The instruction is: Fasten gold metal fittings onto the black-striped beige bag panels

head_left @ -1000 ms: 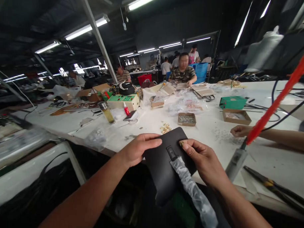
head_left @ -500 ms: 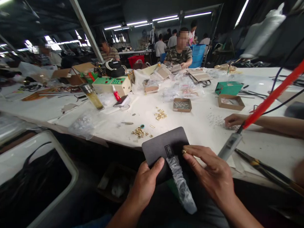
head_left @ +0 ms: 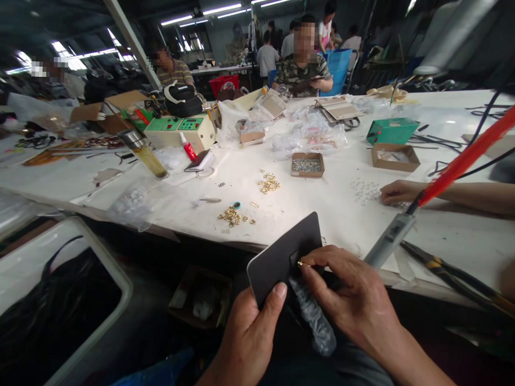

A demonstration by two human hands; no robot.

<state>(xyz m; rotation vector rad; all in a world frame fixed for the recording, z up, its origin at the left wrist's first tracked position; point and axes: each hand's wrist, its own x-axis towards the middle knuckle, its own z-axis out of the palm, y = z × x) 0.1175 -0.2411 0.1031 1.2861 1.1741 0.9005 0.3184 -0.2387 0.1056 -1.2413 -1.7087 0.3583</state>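
Observation:
My left hand [head_left: 256, 328] grips a dark flat panel [head_left: 281, 250] by its lower left edge, thumb on the face and fingers behind. The panel is tilted, with a small dark rectangular fitting [head_left: 294, 262] on its face. Below that fitting hangs a strip wrapped in clear plastic [head_left: 314, 319]. Between thumb and forefinger, my right hand [head_left: 347, 286] pinches a small gold metal piece [head_left: 301, 264] at the fitting; whether they touch, I cannot tell. Similar gold pieces lie on the table in two piles, a nearer one [head_left: 232, 216] and a farther one [head_left: 269, 182].
A small box of silver parts [head_left: 307, 164] stands on the white table [head_left: 189, 213]. At right are a co-worker's hand [head_left: 399, 192], pliers [head_left: 444, 270] and a grey tool on a red cord [head_left: 391, 237]. A white bin [head_left: 125, 290] with black material stands at lower left.
My right hand has brought the gold piece leftward to the fitting on the panel. My left hand has turned the panel to a steeper angle. The view has shifted slightly.

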